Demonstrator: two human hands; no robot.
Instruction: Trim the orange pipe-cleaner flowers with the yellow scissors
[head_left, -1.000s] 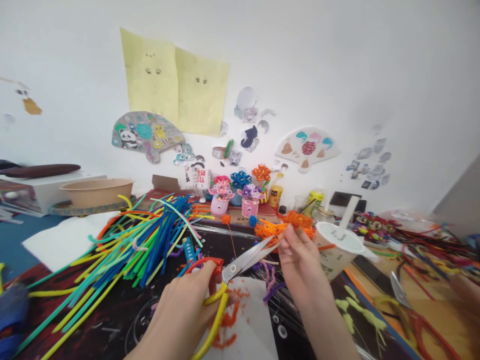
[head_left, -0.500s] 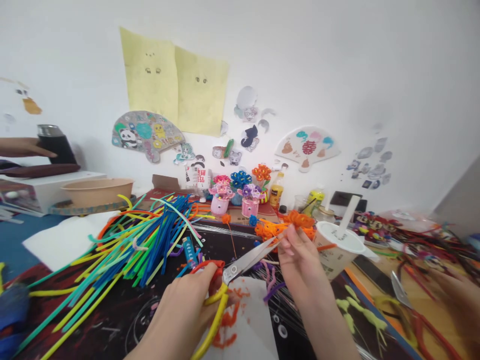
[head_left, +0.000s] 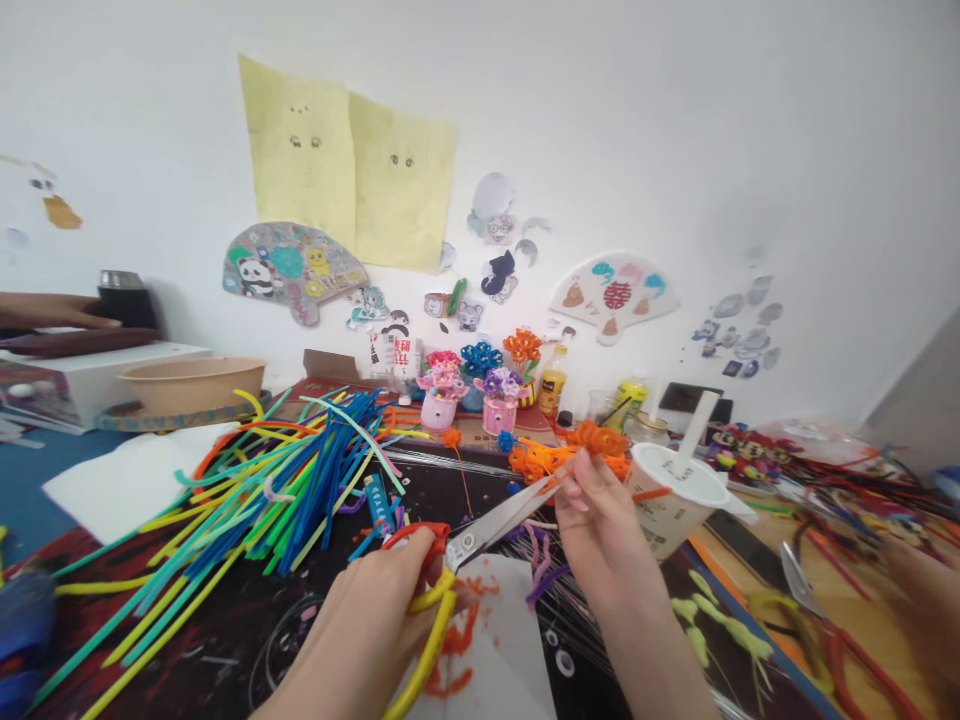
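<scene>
Left hand (head_left: pixel 390 605), head view: grip wrapped around the handles of the scissors (head_left: pixel 491 527)
Right hand (head_left: pixel 600 515): finger-and-thumb grip pinched on the orange flower (head_left: pixel 596 437)
Scissors: tips beside the right fingertips
Orange flower: above the worktop (head_left: pixel 225 615), near the lidded cup (head_left: pixel 667 515)

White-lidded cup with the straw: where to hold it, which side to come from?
Probably the side wall of the cup, below the lid, coming in from the person's right. The right grip and its forearm crowd the left. Avoid lifting by the lid or straw: the straw juts up from the top, while the wall looks broad enough to wrap.
</scene>
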